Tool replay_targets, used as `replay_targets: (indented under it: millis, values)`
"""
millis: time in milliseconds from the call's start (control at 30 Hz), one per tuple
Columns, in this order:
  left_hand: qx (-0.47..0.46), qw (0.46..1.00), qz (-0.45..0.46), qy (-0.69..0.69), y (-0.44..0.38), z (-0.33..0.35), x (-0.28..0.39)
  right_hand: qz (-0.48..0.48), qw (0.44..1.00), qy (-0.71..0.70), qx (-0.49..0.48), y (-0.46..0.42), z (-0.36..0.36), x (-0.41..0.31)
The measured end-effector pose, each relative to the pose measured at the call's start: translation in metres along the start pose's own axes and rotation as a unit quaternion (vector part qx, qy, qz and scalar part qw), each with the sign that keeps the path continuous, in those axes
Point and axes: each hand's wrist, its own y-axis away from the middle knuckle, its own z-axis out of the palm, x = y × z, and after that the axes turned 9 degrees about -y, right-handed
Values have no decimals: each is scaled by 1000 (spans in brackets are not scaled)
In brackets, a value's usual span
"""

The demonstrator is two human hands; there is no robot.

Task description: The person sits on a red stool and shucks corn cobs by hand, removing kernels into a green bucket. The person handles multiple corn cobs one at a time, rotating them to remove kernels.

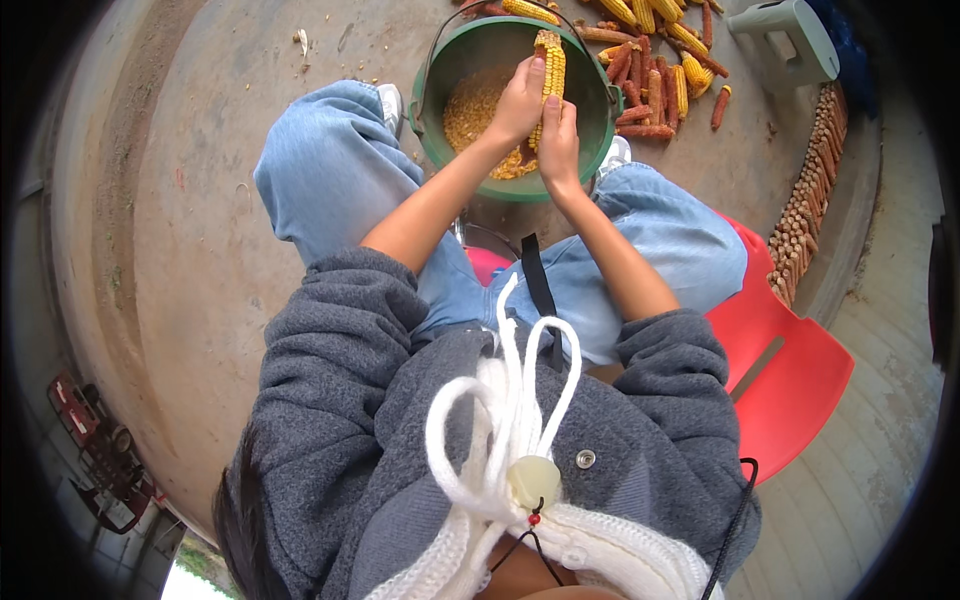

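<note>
My left hand (520, 103) grips the upper part of a yellow ear of corn (554, 67), its thumb lying along the cob. Lower down, my right hand (560, 141) is closed around the same ear, thumb pointing up it. Rows of kernels still cover much of the ear, while a reddish bare strip shows on its left side near the top. Both hands are over a green bucket (517, 193) standing between my feet. Loose yellow corn kernels (472, 112) cover part of its bottom; my hands and forearms hide some of them.
Beyond the bucket to the right lies a pile of reddish bare cobs (655, 97) and yellow ears (694, 71). A pale plastic stool (795, 45) stands past it. Stacked cobs (806, 202) line the right side. A red chair (795, 375) is at my right.
</note>
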Motion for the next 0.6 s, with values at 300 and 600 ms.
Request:
replay_targets:
  millis: [300, 600]
  values:
    - [43, 985, -21, -163, 8, -4, 7, 36, 999, 36, -6, 10, -4, -11]
    - [-21, 999, -35, -21, 13, 3, -11, 12, 1000, 26, 11, -6, -6, -5]
